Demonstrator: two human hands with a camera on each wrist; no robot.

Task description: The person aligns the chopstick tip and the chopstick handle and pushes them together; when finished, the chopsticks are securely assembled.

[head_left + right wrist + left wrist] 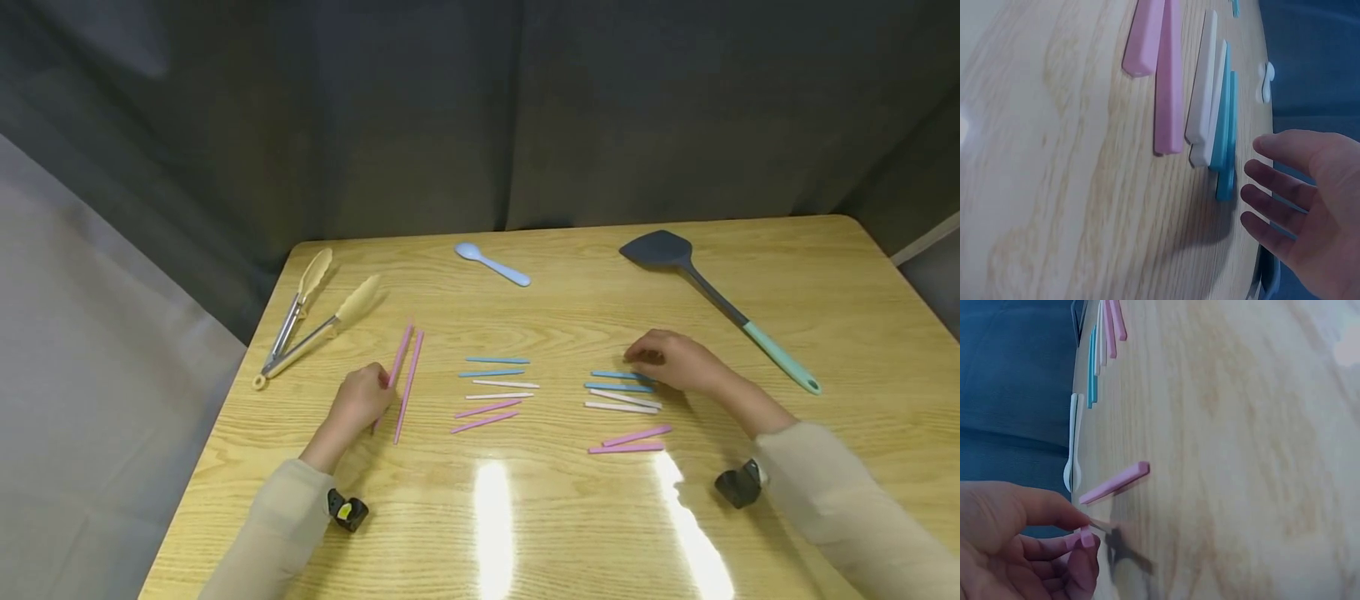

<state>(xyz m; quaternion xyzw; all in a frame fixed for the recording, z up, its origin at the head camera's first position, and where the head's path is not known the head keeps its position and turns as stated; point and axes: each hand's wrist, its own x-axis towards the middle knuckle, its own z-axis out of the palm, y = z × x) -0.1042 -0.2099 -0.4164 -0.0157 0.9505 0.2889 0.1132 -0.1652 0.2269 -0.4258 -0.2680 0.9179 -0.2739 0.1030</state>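
Note:
My left hand [362, 397] pinches a pink chopstick [1087, 539] between thumb and fingers at the table's left side. Another pink chopstick [408, 388] lies just right of it, roughly parallel. On the right, my right hand [678, 361] hovers with relaxed, spread fingers at the far end of a group of chopsticks, holding nothing. Closest to it are two blue chopsticks [1227, 150]; two white chopsticks [1202, 87] and two pink chopsticks [1169, 106] lie nearer the front. In the middle, another group has blue chopsticks [491, 373], white chopsticks [498, 396] and pink chopsticks [483, 422].
Yellow-tipped tongs [300, 333] lie spread at the left edge of the wooden table [570, 517]. A light blue spoon [495, 265] is near the back edge. A dark spatula [720, 300] with a mint handle lies at the back right. Behind the table hangs a dark curtain [420, 125].

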